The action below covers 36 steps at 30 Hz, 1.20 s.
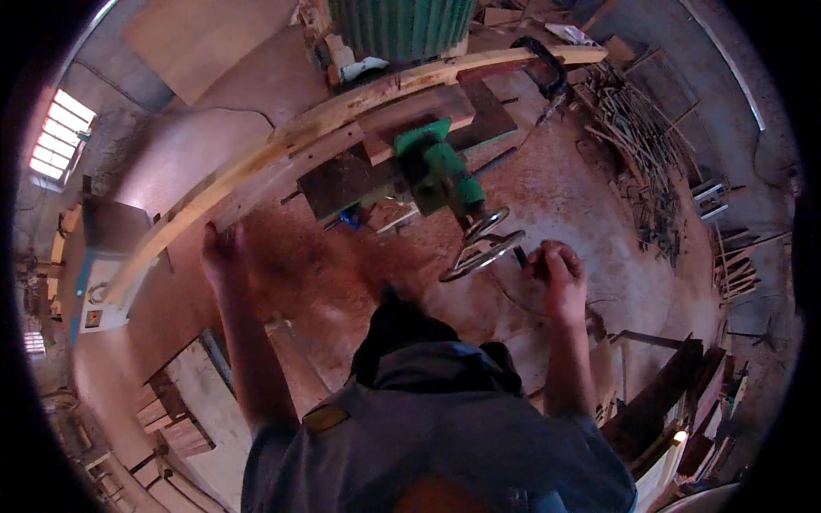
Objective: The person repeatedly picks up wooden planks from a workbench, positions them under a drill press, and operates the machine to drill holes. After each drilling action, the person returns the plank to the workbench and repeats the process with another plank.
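Observation:
My left hand (pixel 224 246), fingers curled, is at the lower end of a narrow reddish board (pixel 295 169), apparently gripping its edge; the fingertips are partly hidden. My right hand (pixel 558 267) is closed at the dark crank handle (pixel 520 256) of a shiny metal handwheel (pixel 486 257). That wheel belongs to a green clamp (pixel 440 171) on a machine, which bears against a reddish wood block (pixel 417 122). Behind the block runs a long, pale wooden beam (pixel 329 115). A black clamp (pixel 547 67) grips the beam near its right end.
A green ribbed machine housing (pixel 402 27) stands beyond the beam. At left is a grey cabinet (pixel 111 256) beneath the beam's end. Thin wood sticks (pixel 637 162) are heaped at right. Planks (pixel 201 385) lie lower left, and dark timber (pixel 658 402) lower right. Reddish sawdust covers the floor.

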Tool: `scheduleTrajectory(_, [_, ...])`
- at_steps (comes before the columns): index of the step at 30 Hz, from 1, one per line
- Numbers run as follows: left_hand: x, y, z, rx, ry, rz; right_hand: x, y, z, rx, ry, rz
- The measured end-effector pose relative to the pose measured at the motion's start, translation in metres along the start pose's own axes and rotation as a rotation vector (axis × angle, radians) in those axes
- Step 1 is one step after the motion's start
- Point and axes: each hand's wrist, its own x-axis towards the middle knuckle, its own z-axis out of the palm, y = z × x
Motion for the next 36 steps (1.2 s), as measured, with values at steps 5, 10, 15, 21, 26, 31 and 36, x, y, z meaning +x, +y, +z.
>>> scheduleTrajectory(5, [0.059, -0.039, 0.014, -0.529, 0.143, -0.247, 0.002, 0.003, 0.009, -0.099, 0.112, 0.047])
scheduleTrajectory(10, [0.083, -0.055, 0.043, -0.415, 0.251, -0.293, 0.011, 0.002, 0.031, -0.197, 0.075, 0.063])
scheduleTrajectory(15, [0.097, -0.072, 0.049, -0.445, 0.255, -0.390, 0.017, 0.000, 0.049, -0.193, 0.123, 0.092])
scheduleTrajectory(21, [0.109, -0.105, 0.079, -0.371, 0.065, -0.476, 0.034, -0.001, 0.044, -0.220, 0.126, 0.047])
scheduleTrajectory(26, [0.084, -0.083, 0.174, -0.245, 0.065, -0.529, 0.058, -0.003, 0.032, -0.221, 0.079, -0.014])
scheduleTrajectory(31, [0.087, -0.100, 0.212, -0.020, 0.026, -0.554, 0.072, -0.013, 0.023, -0.180, 0.063, -0.001])
scheduleTrajectory(36, [0.080, -0.101, 0.229, 0.081, 0.002, -0.521, 0.083, -0.007, 0.010, -0.159, 0.051, 0.035])
